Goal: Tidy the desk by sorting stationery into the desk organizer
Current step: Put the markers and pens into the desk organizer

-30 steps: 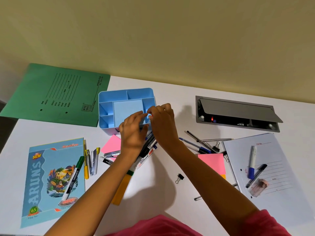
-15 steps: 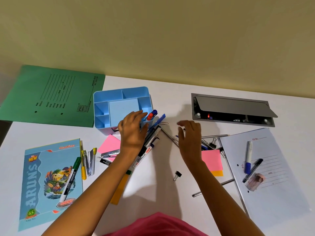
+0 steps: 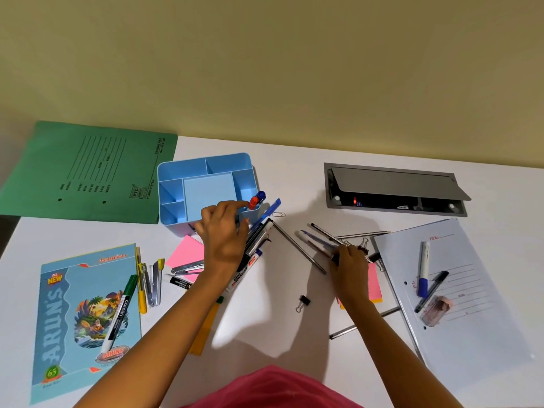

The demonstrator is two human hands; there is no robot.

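Blue organizer (image 3: 203, 160) on white counter (image 3: 279, 334).
Clenched on a blue pen (image 3: 315, 239) with right grip (image 3: 350, 266); touching orange-capped pen (image 3: 255, 200) with left grip (image 3: 225, 242) — grasping or released, cannot tell.

The right hand (image 3: 351, 269) hides its own fingers, so any hold on the pens (image 3: 316, 241) is unclear.
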